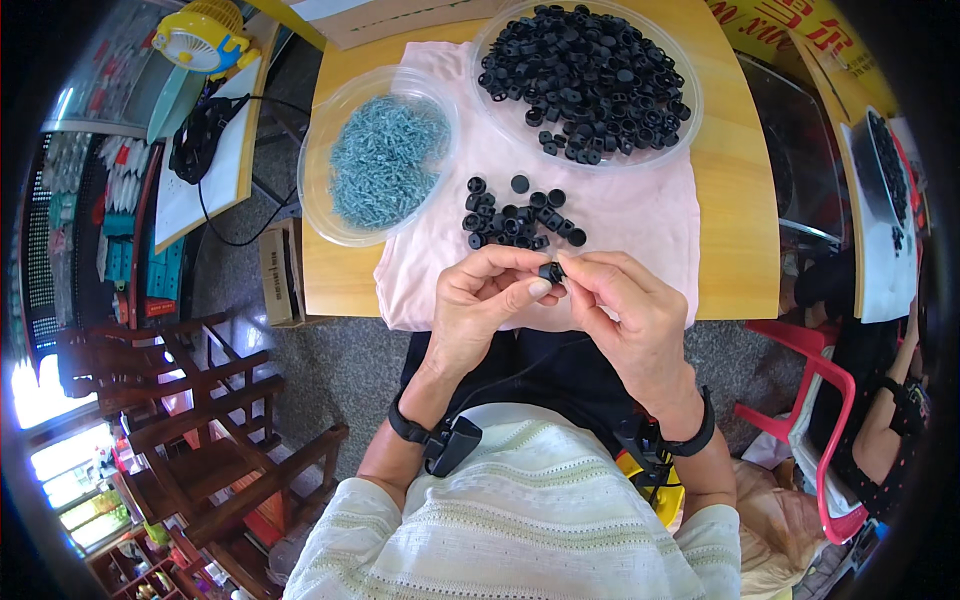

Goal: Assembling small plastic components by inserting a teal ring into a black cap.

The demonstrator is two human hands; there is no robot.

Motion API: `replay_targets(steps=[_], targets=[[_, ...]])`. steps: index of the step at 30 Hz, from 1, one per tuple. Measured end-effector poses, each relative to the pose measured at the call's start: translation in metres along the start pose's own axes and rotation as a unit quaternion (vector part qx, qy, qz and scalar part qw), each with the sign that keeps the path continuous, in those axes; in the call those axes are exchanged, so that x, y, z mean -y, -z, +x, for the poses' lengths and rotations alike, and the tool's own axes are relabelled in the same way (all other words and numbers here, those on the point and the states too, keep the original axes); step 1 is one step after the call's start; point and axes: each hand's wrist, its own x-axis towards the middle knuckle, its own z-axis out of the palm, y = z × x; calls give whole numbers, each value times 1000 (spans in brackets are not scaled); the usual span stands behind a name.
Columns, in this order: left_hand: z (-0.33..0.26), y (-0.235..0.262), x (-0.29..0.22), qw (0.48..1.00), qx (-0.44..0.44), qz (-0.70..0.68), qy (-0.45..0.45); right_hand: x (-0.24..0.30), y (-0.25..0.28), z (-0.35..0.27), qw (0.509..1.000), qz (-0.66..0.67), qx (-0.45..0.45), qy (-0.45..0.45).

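Head view. 1 small black part sits between the hands, above the near edge of the pink cloth, just in front of the loose parts.

Left hand: thumb and fingers clamped on the black part from its left side. Right hand: thumb and index finger bent inward, tips drawn together at the right side of the same part; cannot tell whether they pinch a separate 2nd piece, as the fingertips hide it. Hands nearly meet at the part. A black strap circles the left wrist, with a black box attached; the right wrist carries a similar strap.

Beyond the fingers, a loose cluster of black caps lies on the cloth, some upright, some tipped. Behind it at right: a large clear bowl, heaped with black parts. At left: a smaller clear bowl of bluish metal screws. Cloth lies on a wooden table.

Surroundings: yellow fan at upper left; cardboard box on the floor; red chair at right, beside another person's arm.
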Motion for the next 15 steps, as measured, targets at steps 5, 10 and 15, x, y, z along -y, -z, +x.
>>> replay_targets(steps=[5, 10, 15], targets=[[0, -1, 2, 1000, 3, 4, 0, -3, -1, -1, 999, -15, -7, 30], [1, -6, 7, 999, -20, -32, 10, -7, -5, -4, 995, -73, -26, 66], [-2, -9, 11, 998, -47, -45, 20, -4, -8, -4, 993, -88, -29, 69]])
